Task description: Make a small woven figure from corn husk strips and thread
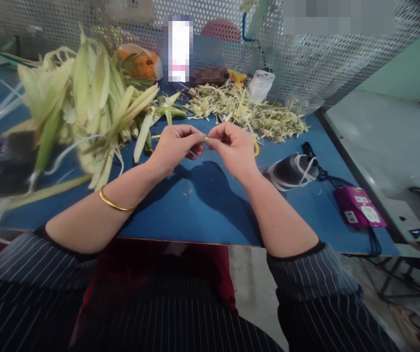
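Over the middle of the blue table, my left hand [175, 147] and my right hand [238, 150] meet fingertip to fingertip. Both pinch a thin, pale corn husk strip [206, 139], mostly hidden by the fingers. A gold bangle circles my left forearm. Beyond my left hand lies a big heap of corn husks [92, 93], pale green to cream. Behind my right hand spreads a pile of shredded husk bits [246, 110]. A yellow loop [256, 148] shows beside my right hand; the rest of it is hidden.
At right on the table [195, 220] lie a black object wrapped in white cord [293, 171] and a purple power strip [359, 208] with black cables. An orange packet [142, 61] and a white plastic-wrapped item [261, 85] stand before a perforated metal screen [228, 44]. A white cable crosses the left side.
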Motion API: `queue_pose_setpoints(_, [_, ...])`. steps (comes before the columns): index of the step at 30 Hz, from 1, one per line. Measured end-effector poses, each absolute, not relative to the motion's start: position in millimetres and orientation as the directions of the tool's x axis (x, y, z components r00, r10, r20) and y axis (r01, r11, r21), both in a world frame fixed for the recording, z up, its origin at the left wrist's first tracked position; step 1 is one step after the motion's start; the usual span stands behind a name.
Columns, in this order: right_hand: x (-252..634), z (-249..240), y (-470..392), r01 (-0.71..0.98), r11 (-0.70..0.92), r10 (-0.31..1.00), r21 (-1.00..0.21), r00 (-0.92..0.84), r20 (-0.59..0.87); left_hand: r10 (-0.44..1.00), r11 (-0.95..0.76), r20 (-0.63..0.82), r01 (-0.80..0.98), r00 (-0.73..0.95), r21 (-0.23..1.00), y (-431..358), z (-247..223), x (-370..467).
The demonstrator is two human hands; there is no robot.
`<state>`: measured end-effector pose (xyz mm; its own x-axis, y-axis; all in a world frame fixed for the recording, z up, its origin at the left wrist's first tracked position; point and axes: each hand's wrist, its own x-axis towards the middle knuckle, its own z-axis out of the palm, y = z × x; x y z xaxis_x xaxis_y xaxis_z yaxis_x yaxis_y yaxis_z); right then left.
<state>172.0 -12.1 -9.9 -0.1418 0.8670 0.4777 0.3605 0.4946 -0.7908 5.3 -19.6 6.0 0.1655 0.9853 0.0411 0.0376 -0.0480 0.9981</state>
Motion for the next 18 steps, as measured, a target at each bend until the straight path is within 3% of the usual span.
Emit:
queue_pose_setpoints(12, [176.3, -12.0, -8.3, 0.26, 0.371, 0.927, -0.892, -0.167, 0.337, 0.99, -0.017, 0.002, 0.109, 0.138, 0.994, -16.7, 6.6, 3.9])
queue_pose_setpoints(18, [175.5, -12.2, -9.8, 0.269, 0.36, 0.929, -0.893, -0.197, 0.314, 0.965, 0.073, -0.097, 0.103, 0.245, 0.992, -14.0, 4.2, 0.5])
